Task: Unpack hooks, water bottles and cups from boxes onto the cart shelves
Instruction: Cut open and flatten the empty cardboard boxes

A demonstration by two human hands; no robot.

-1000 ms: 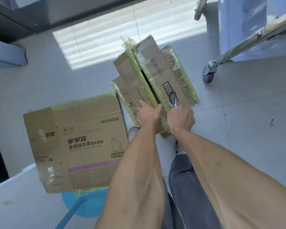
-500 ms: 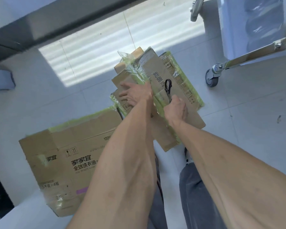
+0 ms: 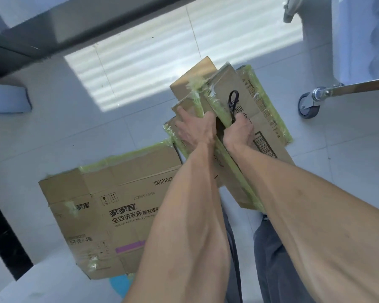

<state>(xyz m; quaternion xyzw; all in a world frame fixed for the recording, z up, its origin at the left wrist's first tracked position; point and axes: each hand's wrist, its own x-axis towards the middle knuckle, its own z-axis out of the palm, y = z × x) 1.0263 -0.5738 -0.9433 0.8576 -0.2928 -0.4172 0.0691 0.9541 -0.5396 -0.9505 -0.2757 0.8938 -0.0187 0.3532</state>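
- The larger cardboard box stands on the floor to the left of both hands, closed, with printed characters, a purple stripe and torn yellow-green tape along its edges.
- The smaller cardboard box is under the hands, further from the person. Its brown flaps are edged with yellow-green tape and wrinkled clear film, and a dark gap shows between the two top flaps.
- A cart wheel with its metal bar is well to the right of the hands.
- The left hand lies on the left flap with fingers spread and nearly straight, pressing it.
- The right hand is curled on the right flap, just beside the gap, and holds black scissors, whose loop handles stick out beyond the fingers.
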